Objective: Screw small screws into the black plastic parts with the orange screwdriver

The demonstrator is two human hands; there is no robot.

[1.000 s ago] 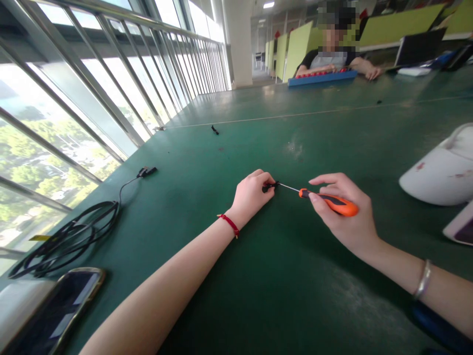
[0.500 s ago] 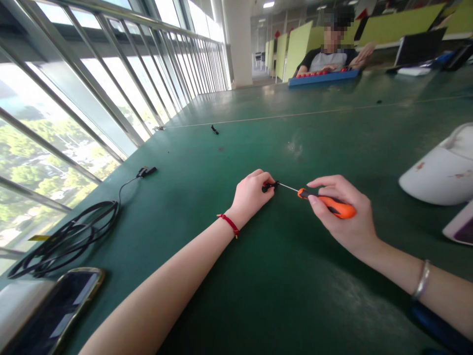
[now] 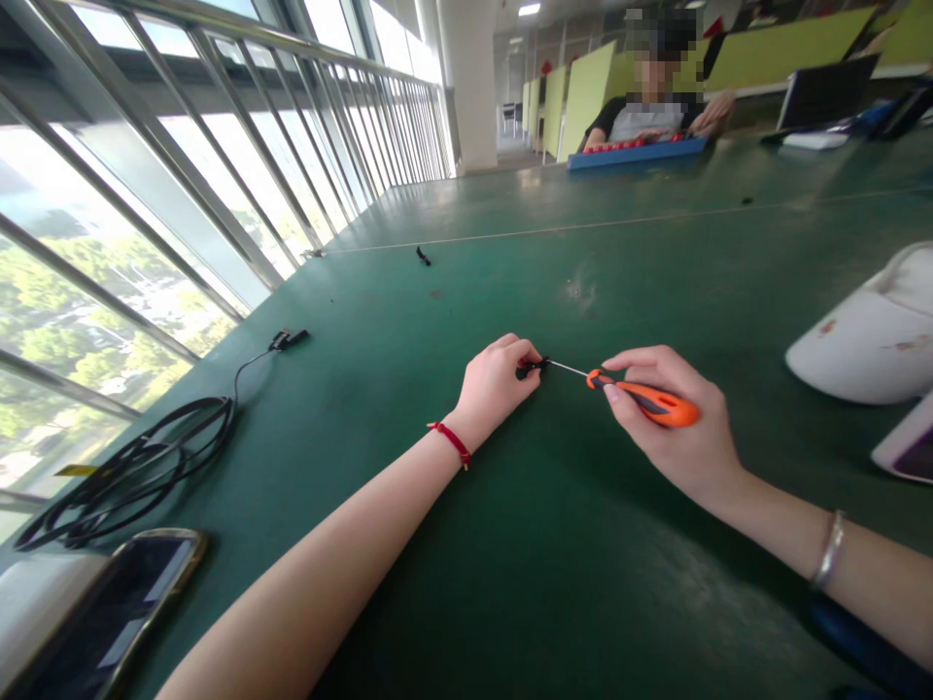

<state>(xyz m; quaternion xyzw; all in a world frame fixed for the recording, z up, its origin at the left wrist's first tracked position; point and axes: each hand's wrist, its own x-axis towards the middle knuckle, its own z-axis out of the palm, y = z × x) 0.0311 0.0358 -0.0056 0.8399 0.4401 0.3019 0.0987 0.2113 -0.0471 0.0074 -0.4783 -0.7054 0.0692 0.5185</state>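
Observation:
Between the fingers of my left hand (image 3: 500, 377) is a small black part (image 3: 531, 368), held low over the green table (image 3: 554, 544); its exact kind is too small to tell. My right hand (image 3: 677, 428) is closed round the orange and black handle of a screwdriver (image 3: 660, 403). The thin metal shaft points left, and its tip meets the black part or ends right beside it. A second small black piece (image 3: 424, 257) lies farther back on the table.
A coiled black cable (image 3: 167, 447) and a phone (image 3: 123, 612) lie on the left, near the metal railing (image 3: 292, 126). White containers (image 3: 867, 331) stand at the right. Across the table a person (image 3: 648, 117) sits behind a blue tray (image 3: 634, 154) with red items.
The screwdriver handle has turned slightly in my right hand, which has shifted a little left. My left hand and the black part stay put. The person's raised hand has lowered slightly.

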